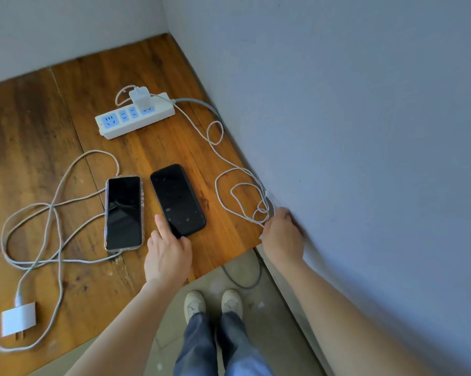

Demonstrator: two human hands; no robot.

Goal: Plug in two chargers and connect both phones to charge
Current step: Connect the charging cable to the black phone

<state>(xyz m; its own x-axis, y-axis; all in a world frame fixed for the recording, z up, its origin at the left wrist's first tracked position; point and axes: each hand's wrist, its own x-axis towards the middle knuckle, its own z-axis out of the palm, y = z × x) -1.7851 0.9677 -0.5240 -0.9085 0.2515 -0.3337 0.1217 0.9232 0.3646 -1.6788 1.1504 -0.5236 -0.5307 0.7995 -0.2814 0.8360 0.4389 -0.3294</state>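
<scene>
So the right grip [279, 226] pinches the loose cable [245, 191] end, and the black phone [177, 200], steadied under the left grip [167, 252], lies just to its left, long axis running away.

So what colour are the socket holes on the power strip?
Light blue, set in the white power strip. The head view shows it best.

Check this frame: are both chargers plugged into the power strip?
No. One charger sits in the power strip; the other charger lies unplugged on the table, prongs exposed.
</scene>
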